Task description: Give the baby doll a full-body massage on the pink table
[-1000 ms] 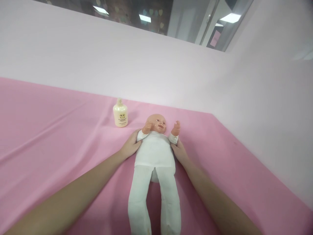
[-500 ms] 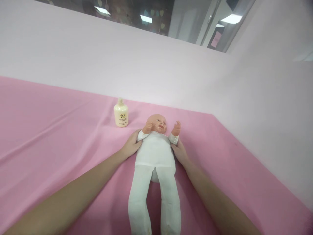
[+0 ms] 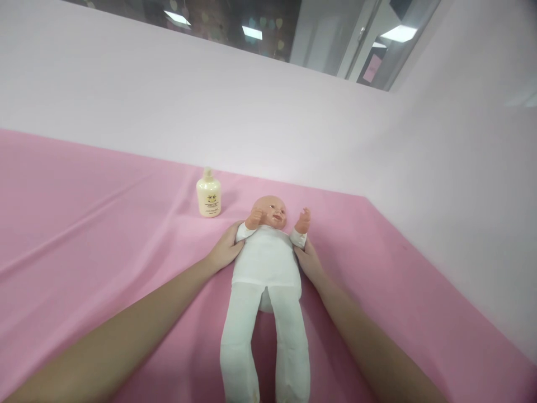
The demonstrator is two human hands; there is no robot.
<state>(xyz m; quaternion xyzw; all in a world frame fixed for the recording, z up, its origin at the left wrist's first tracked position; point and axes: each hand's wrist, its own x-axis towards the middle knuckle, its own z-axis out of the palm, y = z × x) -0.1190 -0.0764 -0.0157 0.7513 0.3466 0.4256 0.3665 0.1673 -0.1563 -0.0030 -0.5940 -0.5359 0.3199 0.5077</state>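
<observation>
A baby doll (image 3: 266, 263) in a white one-piece suit lies on its back on a pink cloth (image 3: 104, 235), head away from me and both arms raised. My left hand (image 3: 224, 249) cups the doll's side under its shoulder. Against the other side, by the doll's raised arm, rests my right hand (image 3: 309, 262). Both hands grip the torso from the sides. A small cream lotion bottle (image 3: 208, 194) stands upright to the left of the doll's head, apart from my hands.
Pale pink walls (image 3: 251, 112) rise behind the cloth and along its right side, meeting in a corner. A dark window strip (image 3: 260, 28) runs above the back wall. The cloth has soft folds on the left.
</observation>
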